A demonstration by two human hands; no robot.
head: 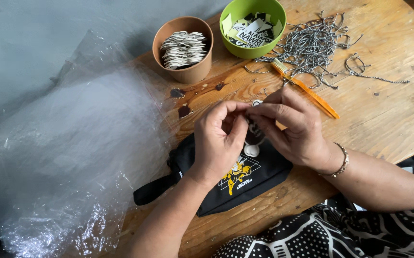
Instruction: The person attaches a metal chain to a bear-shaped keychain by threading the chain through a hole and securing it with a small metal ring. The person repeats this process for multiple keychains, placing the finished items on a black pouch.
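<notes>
Clear plastic sheeting (68, 157), crumpled, far left. Brown paper cup (184, 49) of white tags. Black pouch (226, 179) with yellow print, flat on the wooden counter (388, 105). Left hand (218, 141) and right hand (290, 126) above the pouch, fingertips pinched together on a small white charm (252, 143), partly hidden. Green bowl (252, 26) of printed labels. Orange comb (307, 90). Grey cords (312, 45), tangled, far right.
</notes>
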